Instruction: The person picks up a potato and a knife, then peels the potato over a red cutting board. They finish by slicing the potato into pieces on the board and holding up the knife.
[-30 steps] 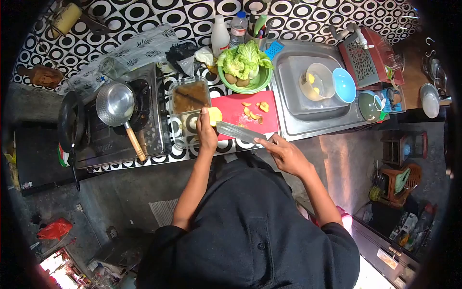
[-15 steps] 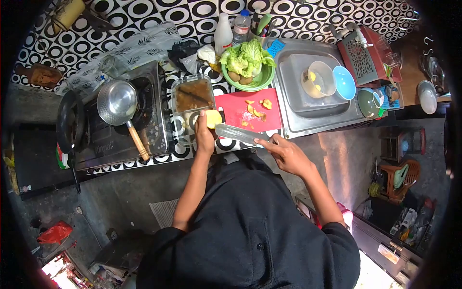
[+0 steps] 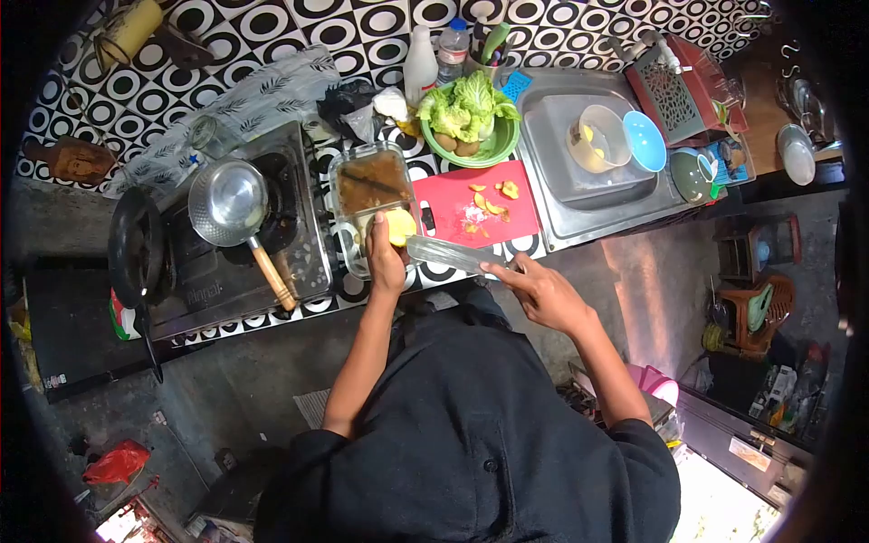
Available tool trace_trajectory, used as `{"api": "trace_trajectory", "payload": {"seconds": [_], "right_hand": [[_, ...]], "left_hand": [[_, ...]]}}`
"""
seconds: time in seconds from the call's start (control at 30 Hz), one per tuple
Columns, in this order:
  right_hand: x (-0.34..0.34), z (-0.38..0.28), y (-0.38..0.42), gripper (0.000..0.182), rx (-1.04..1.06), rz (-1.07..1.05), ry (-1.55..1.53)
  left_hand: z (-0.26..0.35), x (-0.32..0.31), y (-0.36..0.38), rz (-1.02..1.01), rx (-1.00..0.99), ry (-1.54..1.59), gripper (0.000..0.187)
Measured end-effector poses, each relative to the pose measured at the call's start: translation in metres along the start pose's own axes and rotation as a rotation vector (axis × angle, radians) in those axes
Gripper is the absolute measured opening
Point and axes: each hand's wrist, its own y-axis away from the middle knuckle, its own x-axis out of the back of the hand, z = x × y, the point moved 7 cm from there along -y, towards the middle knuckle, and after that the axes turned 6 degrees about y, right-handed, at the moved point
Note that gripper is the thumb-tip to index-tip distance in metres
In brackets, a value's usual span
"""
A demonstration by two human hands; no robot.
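Observation:
My left hand (image 3: 387, 260) grips a peeled yellow potato (image 3: 399, 226) over the near end of a glass container. In my right hand (image 3: 543, 296) is a wide-bladed knife (image 3: 445, 254), its blade pointing left with the tip right by the potato. Just beyond the blade lies a red cutting board (image 3: 445, 193) with several peelings (image 3: 490, 206) on it. The glass container (image 3: 348, 246) has a compartment of brown food in its far half. A green bowl (image 3: 501, 156) behind the board holds lettuce (image 3: 468, 107) and brown unpeeled potatoes (image 3: 466, 148).
At left, a saucepan (image 3: 229, 201) with a wooden handle rests on the gas stove (image 3: 299, 249), beside a black frying pan (image 3: 136, 240). To the right, the steel sink (image 3: 566, 233) holds a clear tub (image 3: 599, 161) with yellow pieces and a blue bowl (image 3: 644, 145). Bottles (image 3: 453, 54) stand behind.
The view has tilted slightly, shifting the counter in frame. My hands keep nearly the same pose, with the knife tip still close to the potato.

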Motion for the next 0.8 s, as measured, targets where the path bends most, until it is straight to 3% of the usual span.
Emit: {"api": "trace_trajectory", "payload": {"seconds": [0.2, 0.33, 0.43, 0.8], "right_hand": [[-0.016, -0.014, -0.003, 0.078, -0.005, 0.006, 0.037], [-0.025, -0.018, -0.002, 0.077, -0.014, 0.001, 0.038], [-0.028, -0.023, -0.002, 0.078, -0.01, -0.011, 0.044], [-0.026, -0.027, -0.004, 0.075, 0.022, 0.003, -0.005]], "left_hand": [[0.0, 0.022, 0.004, 0.043, -0.056, -0.1, 0.05], [-0.001, 0.032, 0.01, 0.089, 0.077, -0.1, 0.048], [0.008, 0.039, 0.014, 0.13, 0.066, -0.14, 0.048], [0.0, 0.045, 0.009, -0.026, 0.249, -0.031, 0.047]]}}
